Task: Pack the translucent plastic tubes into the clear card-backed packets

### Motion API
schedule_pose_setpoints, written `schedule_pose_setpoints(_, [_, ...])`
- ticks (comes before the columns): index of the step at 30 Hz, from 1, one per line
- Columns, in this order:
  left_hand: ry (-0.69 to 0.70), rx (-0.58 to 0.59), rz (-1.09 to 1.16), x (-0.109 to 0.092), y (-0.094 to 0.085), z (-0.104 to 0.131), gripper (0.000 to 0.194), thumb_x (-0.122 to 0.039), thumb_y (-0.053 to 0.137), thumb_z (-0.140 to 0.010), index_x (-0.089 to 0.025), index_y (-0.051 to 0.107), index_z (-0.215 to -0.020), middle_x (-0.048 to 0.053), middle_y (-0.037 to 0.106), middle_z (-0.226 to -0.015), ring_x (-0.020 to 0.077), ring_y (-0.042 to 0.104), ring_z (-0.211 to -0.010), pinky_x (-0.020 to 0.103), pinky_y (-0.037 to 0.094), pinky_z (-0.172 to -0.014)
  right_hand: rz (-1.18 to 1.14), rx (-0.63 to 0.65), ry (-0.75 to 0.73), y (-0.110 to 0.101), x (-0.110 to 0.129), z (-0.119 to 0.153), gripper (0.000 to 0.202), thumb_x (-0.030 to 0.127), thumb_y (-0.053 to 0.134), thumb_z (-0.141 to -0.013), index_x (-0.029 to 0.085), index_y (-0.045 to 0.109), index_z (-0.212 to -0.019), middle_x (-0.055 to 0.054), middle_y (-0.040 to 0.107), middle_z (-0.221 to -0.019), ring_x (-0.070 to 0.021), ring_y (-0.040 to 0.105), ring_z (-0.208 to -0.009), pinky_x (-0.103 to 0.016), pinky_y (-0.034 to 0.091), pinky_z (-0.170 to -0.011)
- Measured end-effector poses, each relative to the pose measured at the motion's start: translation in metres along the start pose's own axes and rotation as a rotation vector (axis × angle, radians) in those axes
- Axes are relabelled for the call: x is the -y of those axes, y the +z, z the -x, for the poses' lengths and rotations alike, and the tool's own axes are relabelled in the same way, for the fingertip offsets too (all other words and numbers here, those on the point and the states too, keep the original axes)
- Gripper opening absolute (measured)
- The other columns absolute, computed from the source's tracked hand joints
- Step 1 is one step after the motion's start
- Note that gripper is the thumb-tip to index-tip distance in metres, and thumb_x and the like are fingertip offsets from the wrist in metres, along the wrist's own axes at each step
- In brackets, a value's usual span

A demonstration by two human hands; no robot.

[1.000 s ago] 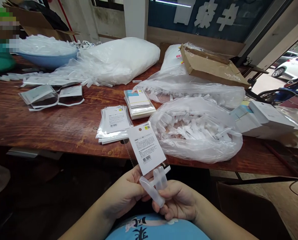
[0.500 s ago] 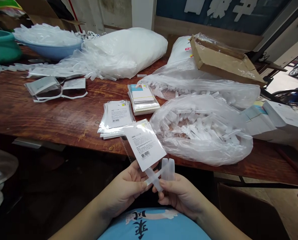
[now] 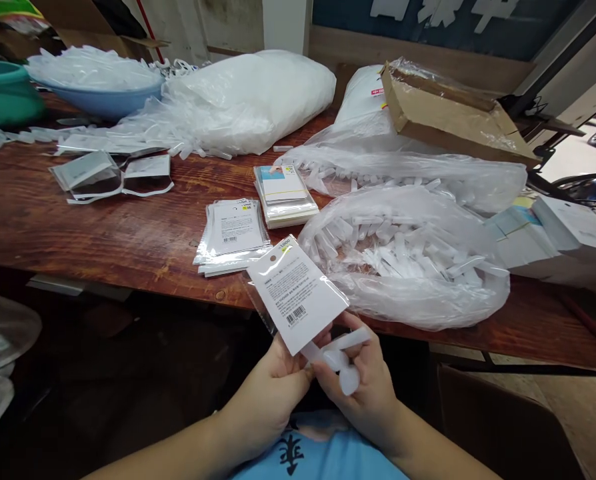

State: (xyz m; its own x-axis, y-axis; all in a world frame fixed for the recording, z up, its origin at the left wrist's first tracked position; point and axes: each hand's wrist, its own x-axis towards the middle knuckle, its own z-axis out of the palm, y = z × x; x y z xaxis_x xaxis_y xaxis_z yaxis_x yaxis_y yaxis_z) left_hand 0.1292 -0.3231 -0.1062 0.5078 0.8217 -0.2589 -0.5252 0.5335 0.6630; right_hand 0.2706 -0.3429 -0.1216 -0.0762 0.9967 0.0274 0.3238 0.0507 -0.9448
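A clear plastic packet with a white printed card [image 3: 295, 293] in it tilts up above my hands, its barcode near the lower end. My left hand [image 3: 281, 383] is closed on the packet's lower end, with the thumb pressed near the opening. Several translucent white plastic strips [image 3: 347, 360] are between the fingers of my right hand [image 3: 365, 380]. One strip reaches toward the packet's lower edge; how far it goes in is hidden by the card. Just beyond, on the table, lies a stack of packets with cards [image 3: 235, 230].
Behind the packets stands a stack of cards [image 3: 285, 193]. An open plastic bag of strips [image 3: 408, 260] lies to the right, a cardboard box lid [image 3: 453, 123] behind it. A heaped blue bowl [image 3: 103, 100], a green basin [image 3: 8, 97] and a large white bag [image 3: 263, 100] stand at the back left.
The packet has turned slightly and moved a little to the right. My right hand has shifted its grip, and the strips, upright and crossed before, now lean rightward and downward.
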Motion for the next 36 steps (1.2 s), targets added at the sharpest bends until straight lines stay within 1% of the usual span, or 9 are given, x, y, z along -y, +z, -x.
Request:
schedule_pose_setpoints(5, [-0.08,0.1,0.142,0.003,0.007,-0.002,0.04,-0.009,0.061,-0.072,-0.024,0.056,-0.109,0.004,0.064,-0.101,0.0185,0.055,-0.101,0.031,0.038,-0.091,0.024,-0.114,-0.249,-0.004,-0.019,-0.002,0.086,0.021,0.062,-0.072,0.023,-0.001,-0.13,-0.004,0.06,-0.08,-0.0211,0.061,-0.076,-0.037,0.048,-0.071])
schedule_pose_setpoints(8, [-0.194,0.098,0.169,-0.005,0.013,-0.002,0.028,-0.005,0.061,-0.07,-0.016,0.063,-0.096,0.004,0.065,-0.082,0.0154,0.06,-0.081,0.026,0.043,-0.08,0.16,-0.118,-0.302,-0.008,-0.02,-0.002,0.07,0.026,0.065,-0.07,0.024,0.022,-0.126,-0.007,0.061,-0.082,-0.0223,0.06,-0.073,-0.04,0.046,-0.069])
schedule_pose_setpoints(11, [-0.255,-0.001,0.206,-0.01,0.016,-0.001,0.023,-0.003,0.059,-0.07,-0.013,0.065,-0.09,0.005,0.066,-0.078,0.0124,0.061,-0.072,0.022,0.045,-0.073,0.384,-0.124,-0.41,-0.013,-0.014,-0.002,0.045,0.033,0.069,-0.065,0.023,0.047,-0.104,-0.007,0.063,-0.077,-0.0219,0.058,-0.067,-0.037,0.043,-0.064])
schedule_pose_setpoints(16, [-0.278,-0.021,0.21,-0.005,0.017,-0.001,0.027,-0.006,0.062,-0.07,-0.014,0.065,-0.095,0.005,0.067,-0.08,0.0108,0.061,-0.071,0.02,0.046,-0.071,0.575,-0.325,-0.645,-0.011,-0.006,-0.009,0.03,0.027,0.063,-0.071,0.021,0.047,-0.096,-0.004,0.062,-0.075,-0.0174,0.057,-0.063,-0.033,0.041,-0.062])
schedule_pose_setpoints(19, [-0.259,-0.012,0.19,-0.003,0.016,-0.001,0.031,-0.006,0.062,-0.07,-0.017,0.063,-0.099,0.005,0.066,-0.093,0.0118,0.061,-0.084,0.021,0.044,-0.079,0.549,-0.355,-0.476,-0.01,-0.006,-0.014,0.034,0.042,0.057,-0.074,0.02,0.046,-0.098,-0.006,0.06,-0.081,-0.0203,0.057,-0.071,-0.035,0.042,-0.066])
schedule_pose_setpoints(25, [-0.198,-0.162,0.095,-0.015,0.006,-0.001,0.039,-0.002,0.057,-0.071,-0.018,0.061,-0.106,0.006,0.061,-0.113,0.0185,0.052,-0.109,0.028,0.039,-0.092,-0.031,-0.098,0.124,-0.029,0.015,0.002,0.031,0.046,0.044,-0.083,0.021,0.036,-0.1,0.001,0.054,-0.072,-0.0117,0.05,-0.053,-0.026,0.041,-0.052])
schedule_pose_setpoints(30, [-0.175,-0.163,0.004,-0.015,-0.002,0.0,0.035,-0.005,0.057,-0.071,-0.012,0.061,-0.105,0.01,0.063,-0.109,0.0224,0.053,-0.107,0.032,0.037,-0.096,-0.513,0.487,0.62,-0.038,0.024,0.011,0.035,0.048,0.056,-0.074,0.016,0.047,-0.084,-0.003,0.065,-0.073,-0.0075,0.054,-0.044,-0.021,0.04,-0.047])
schedule_pose_setpoints(32, [-0.192,-0.122,0.016,-0.014,-0.005,0.001,0.037,-0.003,0.058,-0.07,-0.013,0.06,-0.106,0.01,0.06,-0.113,0.0236,0.051,-0.11,0.033,0.036,-0.096,-0.646,0.537,0.704,-0.034,0.017,0.008,0.038,0.05,0.056,-0.073,0.014,0.049,-0.082,-0.005,0.067,-0.069,-0.0056,0.05,-0.038,-0.017,0.034,-0.039])
schedule_pose_setpoints(36, [-0.235,-0.013,0.049,-0.016,-0.012,0.006,0.045,0.0,0.06,-0.067,-0.015,0.057,-0.11,0.011,0.059,-0.114,0.0248,0.052,-0.107,0.032,0.04,-0.09,-0.717,0.479,0.704,-0.023,0.005,0.003,0.041,0.053,0.051,-0.076,0.013,0.051,-0.082,0.001,0.059,-0.048,-0.0014,0.03,-0.026,-0.015,0.022,-0.03])
